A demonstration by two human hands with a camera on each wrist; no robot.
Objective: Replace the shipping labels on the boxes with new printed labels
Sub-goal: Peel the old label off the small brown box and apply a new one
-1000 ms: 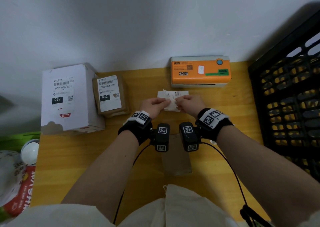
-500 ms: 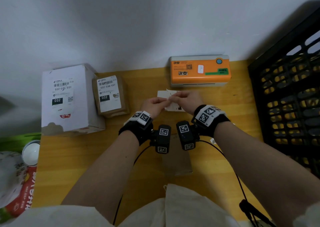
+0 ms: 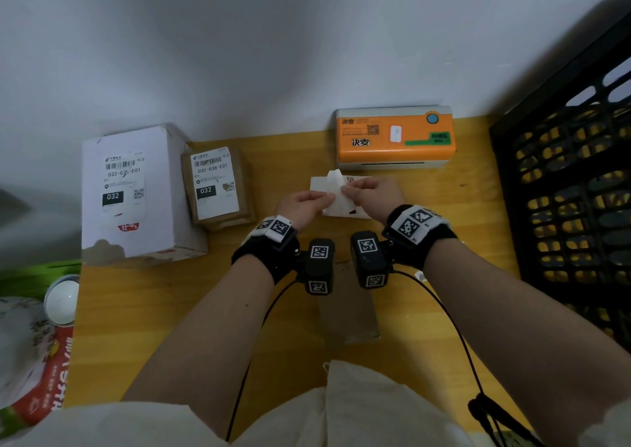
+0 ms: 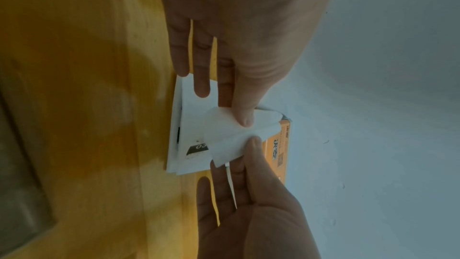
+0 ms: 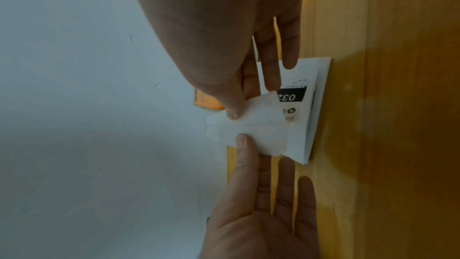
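From the head view, a new label [image 3: 341, 195] is held just above the worktop [image 3: 170, 310] in front of the printer [image 3: 396, 137], pinched by the left hand [image 3: 304, 204] and right hand [image 3: 372, 195]; two boxes [image 3: 136, 194] stand well to the left.

In the left wrist view, the backing paper [image 4: 231, 135] is seen peeled up, thin and floppy, and is best taken at a corner.

In the right wrist view, the print [image 5: 290, 97] is partly covered and the sticky side cannot be made out.

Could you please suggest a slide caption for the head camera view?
Left hand and right hand peel a white printed label before an orange label printer.
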